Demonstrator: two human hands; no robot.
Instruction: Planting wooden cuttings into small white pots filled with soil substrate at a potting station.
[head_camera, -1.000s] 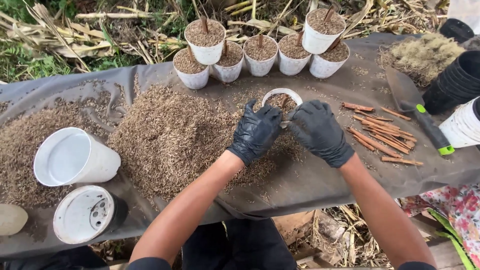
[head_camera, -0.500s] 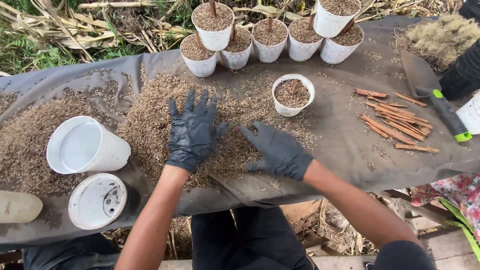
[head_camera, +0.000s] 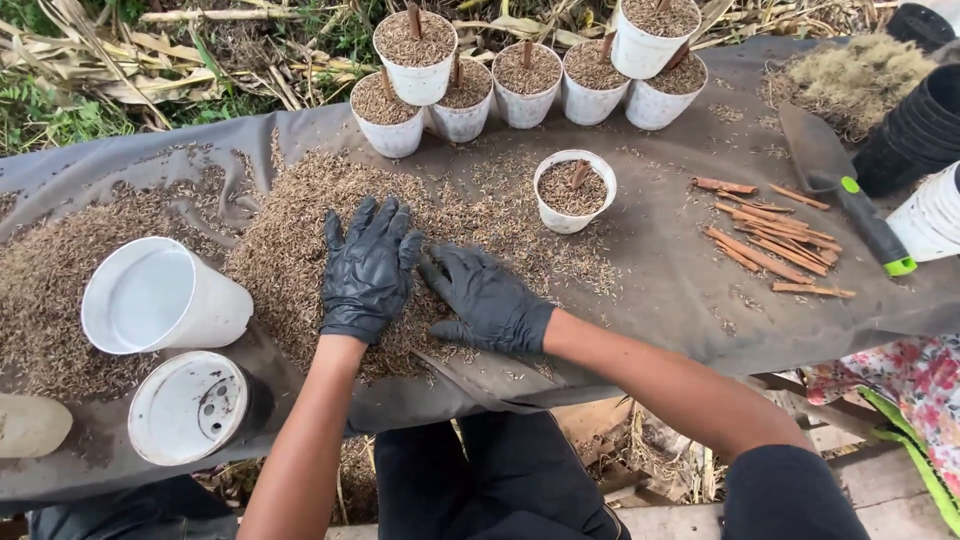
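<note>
I have let go of the small white plastic pot (head_camera: 574, 190) filled with husk, just above centre, and both black-gloved hands, left (head_camera: 366, 268) and right (head_camera: 487, 298), now lie spread, grip empty, drawn together on the brown husk heap (head_camera: 300, 240) at centre frame on the grey-covered tabletop (head_camera: 660, 300), so gathering more looks underway.

Outdoor daylight, dry stalks (head_camera: 150, 60), grass (head_camera: 60, 115)

Bare sheet (head_camera: 660, 290) lies open between filled pot (head_camera: 573, 190) (upright) and sticks (head_camera: 770, 245).
</note>
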